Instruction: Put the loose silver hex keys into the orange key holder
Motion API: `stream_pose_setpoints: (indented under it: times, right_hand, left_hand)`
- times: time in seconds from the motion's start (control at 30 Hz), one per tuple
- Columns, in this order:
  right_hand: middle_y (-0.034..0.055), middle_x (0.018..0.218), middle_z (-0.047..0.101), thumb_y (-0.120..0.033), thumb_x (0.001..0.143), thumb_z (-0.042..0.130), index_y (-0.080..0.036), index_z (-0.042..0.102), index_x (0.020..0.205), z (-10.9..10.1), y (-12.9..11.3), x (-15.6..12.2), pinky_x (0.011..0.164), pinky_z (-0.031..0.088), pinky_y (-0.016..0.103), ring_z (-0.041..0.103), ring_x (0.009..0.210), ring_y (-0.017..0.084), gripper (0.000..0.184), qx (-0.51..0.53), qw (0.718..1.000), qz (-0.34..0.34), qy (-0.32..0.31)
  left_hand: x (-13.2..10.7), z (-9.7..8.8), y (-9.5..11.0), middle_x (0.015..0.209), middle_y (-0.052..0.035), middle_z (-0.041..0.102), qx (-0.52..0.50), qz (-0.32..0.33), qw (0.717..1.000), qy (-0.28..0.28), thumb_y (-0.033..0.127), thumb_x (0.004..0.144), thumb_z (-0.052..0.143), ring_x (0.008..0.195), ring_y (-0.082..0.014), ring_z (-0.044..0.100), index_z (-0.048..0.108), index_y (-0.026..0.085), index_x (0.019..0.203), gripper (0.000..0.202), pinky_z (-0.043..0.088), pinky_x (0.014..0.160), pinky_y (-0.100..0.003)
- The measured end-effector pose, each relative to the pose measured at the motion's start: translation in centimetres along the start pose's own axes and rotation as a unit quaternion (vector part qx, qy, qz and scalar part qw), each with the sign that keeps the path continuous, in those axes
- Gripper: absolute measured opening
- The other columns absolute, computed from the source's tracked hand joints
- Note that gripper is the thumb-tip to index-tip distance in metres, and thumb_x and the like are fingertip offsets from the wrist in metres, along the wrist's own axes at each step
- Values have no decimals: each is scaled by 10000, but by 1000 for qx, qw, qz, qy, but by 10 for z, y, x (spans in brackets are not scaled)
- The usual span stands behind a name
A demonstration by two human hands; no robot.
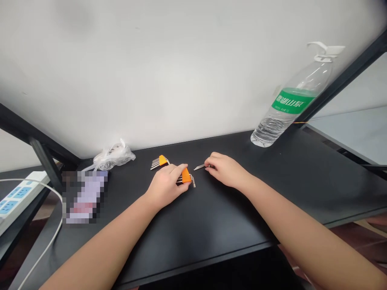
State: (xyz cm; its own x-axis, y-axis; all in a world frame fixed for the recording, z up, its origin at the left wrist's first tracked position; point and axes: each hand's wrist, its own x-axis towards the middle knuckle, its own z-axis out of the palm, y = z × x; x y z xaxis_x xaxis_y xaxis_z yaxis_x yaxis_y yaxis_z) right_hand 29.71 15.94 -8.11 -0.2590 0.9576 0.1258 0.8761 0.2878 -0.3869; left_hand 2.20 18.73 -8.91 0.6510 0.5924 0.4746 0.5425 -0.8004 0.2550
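My left hand point(165, 184) rests on the black desk point(211, 225) with its fingers closed around an orange holder of hex keys point(186, 176). My right hand point(225, 170) lies just to the right of it, pinching a single small metal hex key point(199, 166) whose tip points left toward the holder. A second orange holder with several hex keys point(159, 162) lies on the desk just behind my left hand, untouched.
A clear water bottle with a green label point(290, 104) stands at the back right. A crumpled plastic bag point(113, 157) lies at the back left by a blurred flat object point(84, 196). A white power strip point(18, 197) and cable are at far left.
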Motion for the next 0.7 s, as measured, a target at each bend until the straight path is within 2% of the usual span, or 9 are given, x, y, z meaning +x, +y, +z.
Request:
stream_pose_setpoints:
  times: [0.13, 0.23, 0.4, 0.5, 0.6, 0.7]
  right_hand:
    - [53, 1024, 619, -230, 990, 549, -226, 718, 1031, -1, 0, 0, 729, 433, 295, 600, 813, 165, 174, -19, 1000, -7, 0]
    - [60, 1010, 622, -218, 986, 531, -216, 702, 980, -3, -5, -2, 686, 418, 294, 599, 794, 167, 172, -37, 999, -8, -20]
    - [73, 896, 633, -146, 860, 586, -195, 597, 807, -6, -24, -10, 581, 342, 306, 553, 680, 165, 73, -93, 994, 18, -53]
    - [63, 840, 642, -119, 810, 589, -200, 553, 773, -8, -32, -13, 555, 304, 309, 530, 650, 166, 96, -97, 994, 22, -55]
    - [30, 782, 646, -119, 807, 581, -205, 550, 760, -11, -34, -12, 561, 320, 293, 537, 645, 158, 102, -27, 998, 26, -56]
    - [-1, 761, 656, -172, 845, 586, -211, 598, 809, -16, -31, -10, 603, 399, 268, 581, 664, 147, 55, 135, 988, 39, -66]
  left_hand:
    - [-1, 1, 0, 986, -68, 696, 0, -3, 1000, 0, 266, 896, 695, 891, -221, 687, 565, 202, 1365, 491, 576, 847, -362]
    - [-2, 2, -2, 975, -65, 690, -14, -5, 1000, -1, 271, 921, 680, 870, -214, 692, 535, 213, 1413, 516, 585, 847, -367]
    - [-1, 3, -3, 1021, -67, 685, -51, -32, 998, -20, 281, 951, 659, 902, -206, 698, 484, 235, 1480, 559, 595, 864, -363]
    - [0, 3, -4, 1081, -77, 686, -79, -44, 995, -33, 275, 963, 643, 942, -207, 701, 455, 242, 1509, 579, 598, 877, -363]
    - [0, 3, -4, 1151, -91, 696, -94, -46, 994, -38, 272, 970, 629, 1016, -225, 700, 443, 246, 1520, 582, 598, 902, -377]
    - [0, 2, -4, 1208, -100, 698, -110, -48, 992, -41, 257, 969, 619, 1053, -231, 701, 450, 245, 1519, 575, 600, 920, -383]
